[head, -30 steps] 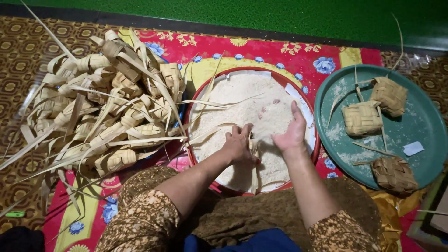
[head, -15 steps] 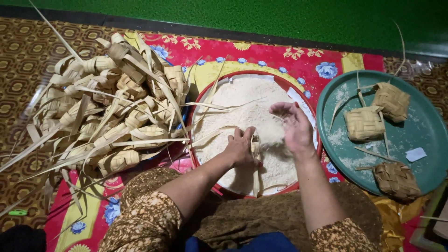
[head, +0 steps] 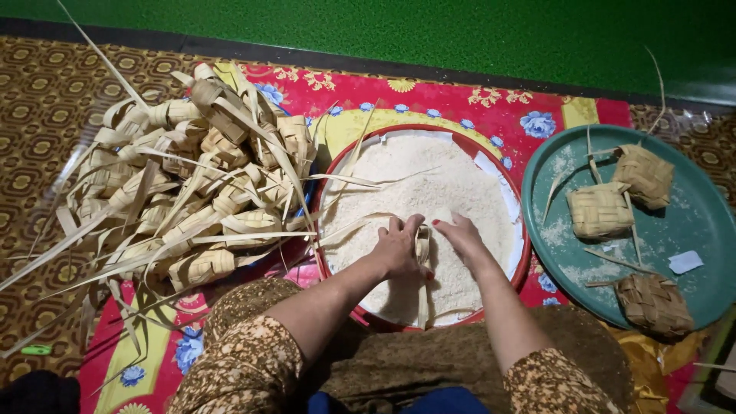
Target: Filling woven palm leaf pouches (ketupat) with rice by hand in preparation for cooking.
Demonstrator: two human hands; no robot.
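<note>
A red round basin (head: 520,264) holds a mound of white rice (head: 425,195). My left hand (head: 397,247) grips a woven palm-leaf pouch (head: 422,247) held upright over the rice, its leaf strips trailing down toward me. My right hand (head: 462,236) rests against the pouch's right side, fingers together, touching the rice. Both hands sit near the basin's front half.
A big pile of empty woven leaf pouches (head: 192,192) with long strips lies left of the basin. A green round tray (head: 690,222) on the right carries three woven pouches (head: 599,211) and spilled rice. A red flowered cloth (head: 491,107) covers the patterned floor.
My right hand has come back from the far middle of the rice to the pouch beside my left hand. The left hand has barely moved.
</note>
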